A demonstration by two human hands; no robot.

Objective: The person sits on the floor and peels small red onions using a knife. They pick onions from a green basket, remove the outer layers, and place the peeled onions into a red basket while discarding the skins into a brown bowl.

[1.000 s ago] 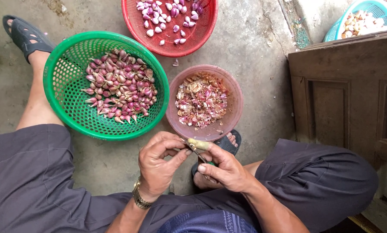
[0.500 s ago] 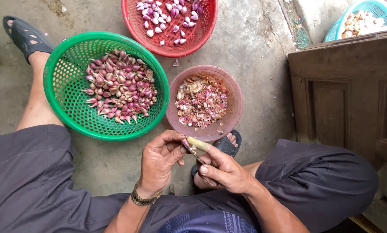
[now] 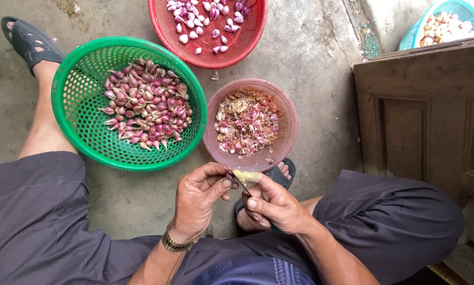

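Since 0.5 s ago, little shift: both hands stay at lower centre. Left hand [image 3: 197, 198] & right hand [image 3: 276, 203] pinch pale clove [image 3: 245, 176] w/ thin blade [image 3: 239, 182], just below pink bowl [image 3: 287, 119] of peels; green basket [image 3: 78, 105] at upper left.

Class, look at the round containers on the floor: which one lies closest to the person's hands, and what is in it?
The pink bowl, just above both hands, holds loose papery peelings. The green basket holds unpeeled cloves; the red basket holds peeled ones.
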